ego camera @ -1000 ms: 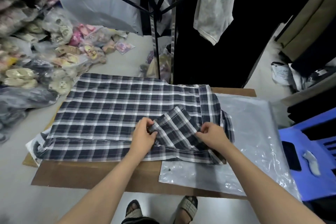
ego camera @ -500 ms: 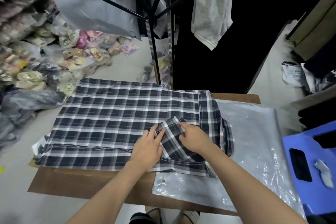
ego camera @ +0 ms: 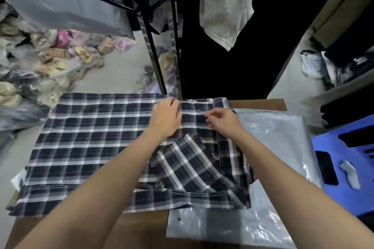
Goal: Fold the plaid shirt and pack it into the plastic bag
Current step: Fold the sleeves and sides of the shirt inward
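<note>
The dark plaid shirt lies spread flat on the cardboard table. One sleeve is folded diagonally across its right part. My left hand rests at the shirt's far edge, with its fingers curled over the hem. My right hand is just to its right, over the shirt's far right corner. Its fingers are loosely curled and blurred, so its hold on the cloth is unclear. The clear plastic bag lies flat under the shirt's right side and reaches the table's near edge.
A black metal rack and hanging clothes stand just beyond the table. Bagged shoes are piled on the floor to the left. At the right, a blue plastic stool carries a black phone.
Both hands left the folded sleeve near the middle and moved away from me to the shirt's far edge. The sleeve stays folded where it was.
</note>
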